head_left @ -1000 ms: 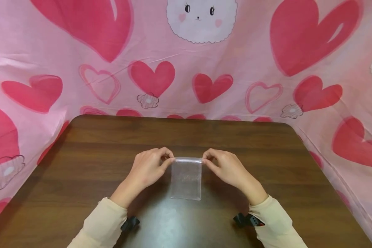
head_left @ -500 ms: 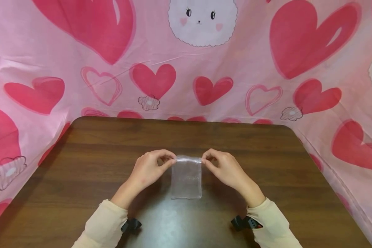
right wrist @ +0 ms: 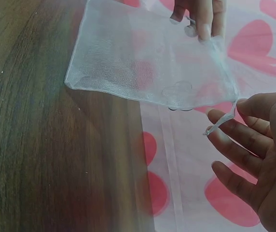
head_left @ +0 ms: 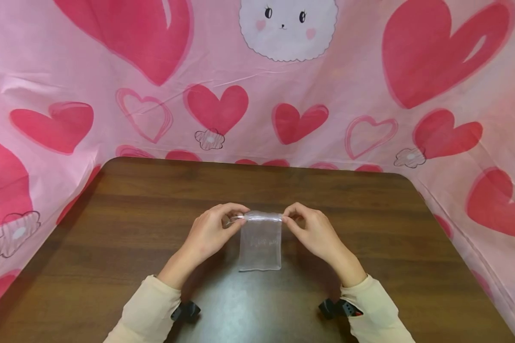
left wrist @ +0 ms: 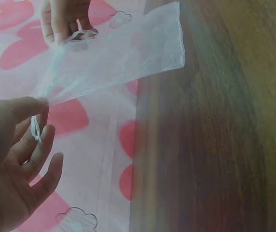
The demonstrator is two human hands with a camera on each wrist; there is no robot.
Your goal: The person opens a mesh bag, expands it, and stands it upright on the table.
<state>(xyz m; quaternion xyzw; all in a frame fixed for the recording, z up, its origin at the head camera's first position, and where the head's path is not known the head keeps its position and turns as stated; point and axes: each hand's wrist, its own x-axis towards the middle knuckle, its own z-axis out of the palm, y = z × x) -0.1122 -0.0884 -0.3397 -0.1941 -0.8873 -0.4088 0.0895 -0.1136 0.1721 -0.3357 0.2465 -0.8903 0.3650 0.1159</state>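
Two cream sleeves (head_left: 148, 312) enter from the near edge of the table (head_left: 111, 267), each with a black strap at the wrist. Left hand (head_left: 210, 233) pinches the left top corner of a sheer pouch (head_left: 260, 245) between thumb and forefinger, the other fingers loosely extended. Right hand (head_left: 315, 233) pinches a thin drawstring (right wrist: 222, 121) at the right top corner in the same way. Pouch hangs between both hands over the middle of the table, top edge stretched level; whether its lower edge touches the wood cannot be told. Behind the table hangs a pink cloth (head_left: 347, 81) printed with hearts and a cartoon animal face. No readable writing or label is visible.
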